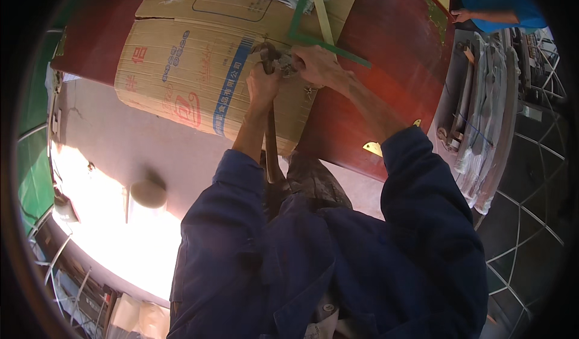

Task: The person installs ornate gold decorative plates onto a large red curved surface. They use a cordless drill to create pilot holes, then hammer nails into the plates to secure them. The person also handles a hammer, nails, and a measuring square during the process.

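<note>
My left hand (263, 84) is closed around a long, brown, wood-like piece (271, 140). Its curved, knobbed upper end (265, 50) shows above my fist, and the lower part runs down toward my lap; its exact kind is unclear. Just to the right, my right hand (319, 66) has its fingers bent together beside a small shiny, crumpled-looking bit (287, 69). What those fingers hold is hidden. Both hands are over a flattened cardboard sheet (163, 55) with red and blue print, which lies across a dark red glossy panel (386, 31).
A green square frame edge (329, 50) and a pale wooden strip (322, 16) lie beyond my hands. Plastic-wrapped bars (488, 122) stand at the right. Another person's hand (463, 15) rests at the panel's far right corner. A round stool (148, 194) is on the floor at left.
</note>
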{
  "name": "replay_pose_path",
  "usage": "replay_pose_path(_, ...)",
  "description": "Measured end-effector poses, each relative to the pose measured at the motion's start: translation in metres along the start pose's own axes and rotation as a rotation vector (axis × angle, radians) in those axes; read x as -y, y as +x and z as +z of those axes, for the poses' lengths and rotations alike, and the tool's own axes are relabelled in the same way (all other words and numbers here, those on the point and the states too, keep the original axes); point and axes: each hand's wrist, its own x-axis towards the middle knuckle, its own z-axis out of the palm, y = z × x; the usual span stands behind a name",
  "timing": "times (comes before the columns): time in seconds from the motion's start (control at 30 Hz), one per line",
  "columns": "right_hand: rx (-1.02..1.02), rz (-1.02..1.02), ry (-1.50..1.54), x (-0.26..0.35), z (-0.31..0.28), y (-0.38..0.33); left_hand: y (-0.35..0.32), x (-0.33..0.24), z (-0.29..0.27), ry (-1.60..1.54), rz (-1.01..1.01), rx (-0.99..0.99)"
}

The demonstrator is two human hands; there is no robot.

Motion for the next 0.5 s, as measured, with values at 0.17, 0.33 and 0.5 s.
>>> replay_pose_path(0.17,0.086,-0.014,-0.09,0.008,-0.029,0.037,0.043,-0.016,-0.028,0.031,0.031,0.157)
replay_pose_path(0.33,0.24,0.147,0.032,0.045,-0.076,0.044,0.052,-0.045,-0.056,0.033,0.114,0.235)
replay_pose_path(0.5,-0.219,0.301,0.115,0.018,-0.026,0.001,0.064,-0.032,-0.058,0.028,0.184,0.189)
